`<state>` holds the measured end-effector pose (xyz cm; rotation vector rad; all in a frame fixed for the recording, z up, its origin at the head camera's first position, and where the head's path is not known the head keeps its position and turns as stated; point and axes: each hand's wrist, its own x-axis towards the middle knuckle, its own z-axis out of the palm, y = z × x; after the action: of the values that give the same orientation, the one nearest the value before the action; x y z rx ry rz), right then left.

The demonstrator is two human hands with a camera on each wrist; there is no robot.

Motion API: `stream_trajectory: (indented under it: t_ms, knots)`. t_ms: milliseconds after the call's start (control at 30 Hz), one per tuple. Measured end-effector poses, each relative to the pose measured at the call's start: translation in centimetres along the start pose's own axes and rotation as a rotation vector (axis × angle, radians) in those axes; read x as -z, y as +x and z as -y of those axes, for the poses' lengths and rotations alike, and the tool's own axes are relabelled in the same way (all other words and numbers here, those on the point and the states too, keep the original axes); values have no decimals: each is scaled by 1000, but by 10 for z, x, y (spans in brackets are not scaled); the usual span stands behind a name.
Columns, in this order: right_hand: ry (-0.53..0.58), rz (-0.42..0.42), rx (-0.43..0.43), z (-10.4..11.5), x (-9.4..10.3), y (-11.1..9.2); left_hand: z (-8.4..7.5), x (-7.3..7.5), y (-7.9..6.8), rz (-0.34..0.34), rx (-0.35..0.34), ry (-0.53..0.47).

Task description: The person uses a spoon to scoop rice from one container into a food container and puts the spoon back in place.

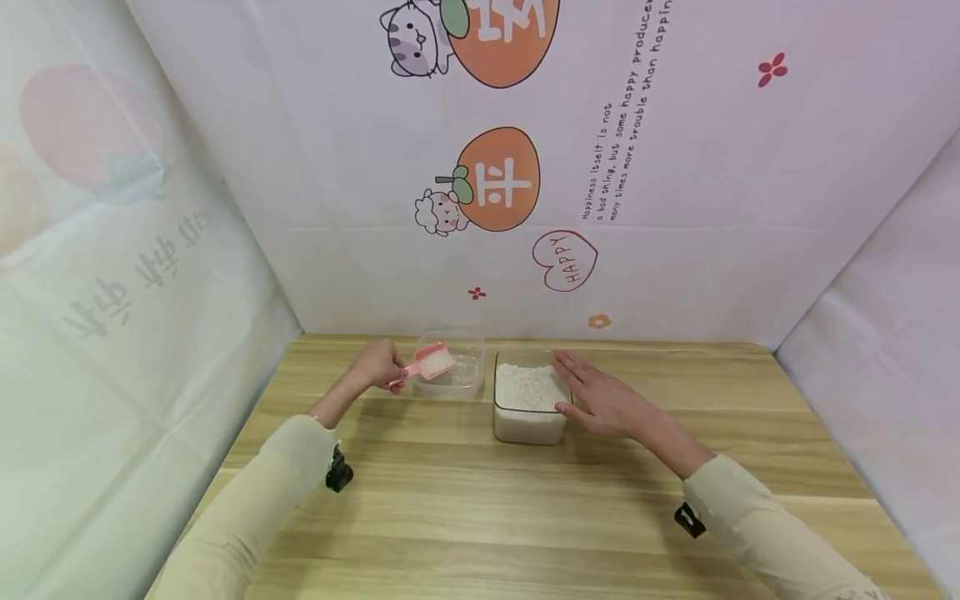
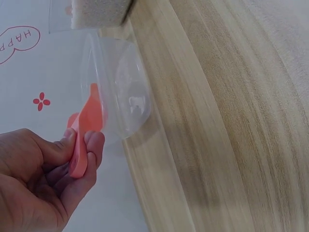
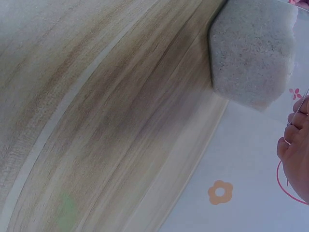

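Note:
In the head view my left hand point(image 1: 381, 365) pinches the handle of a pink scoop point(image 1: 437, 360) that carries white rice. The scoop is above a clear plastic bowl point(image 1: 480, 379), which has a little rice at its bottom. The left wrist view shows thumb and fingers around the scoop's handle point(image 2: 79, 157), beside the bowl point(image 2: 137, 92). To the right stands a clear square container point(image 1: 531, 427) largely filled with rice point(image 1: 528, 387). My right hand point(image 1: 607, 402) rests on that container's right rim with its fingers extended. Only part of this hand point(image 3: 295, 150) appears in the right wrist view.
Both containers stand near the back edge of a wood-grain table point(image 1: 450, 517). A white printed sheet point(image 1: 360, 250) rises directly behind them, and further white sheets stand at the left and right sides. Each sleeve has a black device point(image 1: 339, 472) at the wrist.

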<state>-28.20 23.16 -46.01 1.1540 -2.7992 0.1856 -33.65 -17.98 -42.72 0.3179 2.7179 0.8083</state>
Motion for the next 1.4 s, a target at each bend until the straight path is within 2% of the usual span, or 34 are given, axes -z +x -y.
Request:
stream_trajectory:
  t_ms: [267, 733, 1067, 1233, 1400]
  knots:
    - [7, 31, -20, 0, 1, 0, -3, -1, -4, -29, -3, 78]
    - [5, 25, -15, -1, -2, -1, -8, -8, -2, -80, -8, 213]
    - [5, 21, -18, 1, 1, 0, -6, -10, 0, -99, 14, 213]
    - [-3, 5, -9, 1, 1, -1, -7, -10, -1, -117, 0, 255]
    - [1, -2, -10, 1, 0, -1, -11, -11, -4, -142, 14, 298]
